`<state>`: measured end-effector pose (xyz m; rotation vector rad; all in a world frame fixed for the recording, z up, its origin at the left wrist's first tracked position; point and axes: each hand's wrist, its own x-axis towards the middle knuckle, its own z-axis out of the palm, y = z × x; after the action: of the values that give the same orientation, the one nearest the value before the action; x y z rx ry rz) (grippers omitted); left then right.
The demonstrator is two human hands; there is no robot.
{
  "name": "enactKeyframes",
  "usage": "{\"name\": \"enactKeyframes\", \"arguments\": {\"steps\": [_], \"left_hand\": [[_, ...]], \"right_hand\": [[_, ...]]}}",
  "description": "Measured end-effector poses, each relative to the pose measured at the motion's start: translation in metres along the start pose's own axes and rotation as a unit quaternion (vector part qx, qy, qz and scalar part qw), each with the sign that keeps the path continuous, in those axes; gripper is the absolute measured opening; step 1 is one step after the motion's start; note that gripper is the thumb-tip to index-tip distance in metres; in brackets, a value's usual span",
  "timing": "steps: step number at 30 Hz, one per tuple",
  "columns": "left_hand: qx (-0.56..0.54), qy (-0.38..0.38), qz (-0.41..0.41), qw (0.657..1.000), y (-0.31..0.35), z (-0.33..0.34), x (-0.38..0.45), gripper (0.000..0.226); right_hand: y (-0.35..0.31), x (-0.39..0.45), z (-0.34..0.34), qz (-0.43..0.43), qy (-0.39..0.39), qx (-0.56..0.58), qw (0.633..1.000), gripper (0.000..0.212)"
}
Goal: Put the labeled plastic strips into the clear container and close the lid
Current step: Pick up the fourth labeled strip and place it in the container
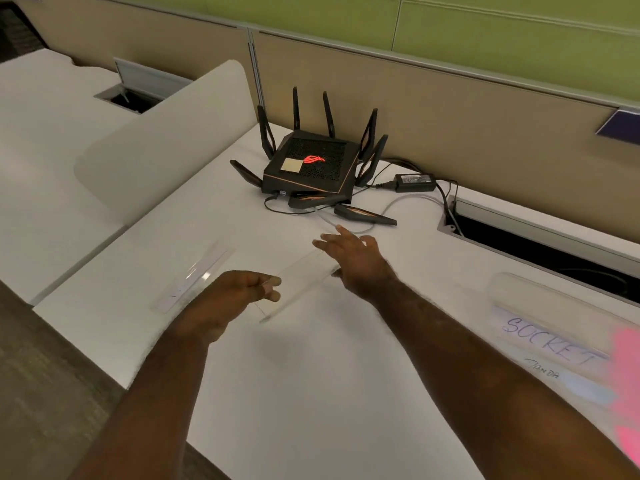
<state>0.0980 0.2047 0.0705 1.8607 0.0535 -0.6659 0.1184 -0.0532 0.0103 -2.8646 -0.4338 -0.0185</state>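
A clear plastic piece [300, 282], long and flat, hangs just above the white desk between my hands. My left hand [239, 292] pinches its near end with thumb and fingers. My right hand [356, 261] rests at its far end with fingers spread; whether it grips is unclear. To the left, clear plastic strips [194, 275] lie on the desk, with small dark writing on the near end. At the right edge lies a clear rounded plastic piece [540, 299] over a label reading "SOCKET" [550, 337].
A black router [311, 164] with several antennas stands at the back, with its power brick [414, 181] and cables beside it. An open cable slot [540, 244] runs along the back right. A white divider panel [162, 140] stands at the left. The desk edge [79, 341] drops off near left.
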Motion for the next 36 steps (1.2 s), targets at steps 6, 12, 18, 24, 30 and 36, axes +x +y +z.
{"name": "enactKeyframes", "arguments": {"steps": [6,12,18,24,30,36], "left_hand": [[0.078,-0.008,0.068,0.995,0.019,0.031,0.016,0.032],[0.191,-0.037,0.164,0.967,0.042,0.079,0.036,0.059],[0.303,-0.073,0.228,0.923,0.068,0.147,0.064,0.053],[0.376,-0.093,0.291,0.875,0.094,0.22,0.076,0.046],[0.453,-0.076,0.343,0.82,0.112,0.278,0.08,0.043],[0.525,-0.048,0.373,0.763,0.119,0.32,0.081,0.044]], "right_hand": [[0.055,-0.044,-0.046,0.044,-0.023,0.027,0.998,0.063],[0.106,-0.109,-0.088,0.115,-0.02,0.03,0.993,0.057],[0.149,-0.187,-0.113,0.183,0.01,0.043,0.982,0.05],[0.188,-0.255,-0.128,0.245,0.029,0.017,0.969,0.046],[0.213,-0.297,-0.133,0.313,0.035,-0.045,0.948,0.042],[0.225,-0.324,-0.128,0.379,0.079,-0.053,0.921,0.044]]}}
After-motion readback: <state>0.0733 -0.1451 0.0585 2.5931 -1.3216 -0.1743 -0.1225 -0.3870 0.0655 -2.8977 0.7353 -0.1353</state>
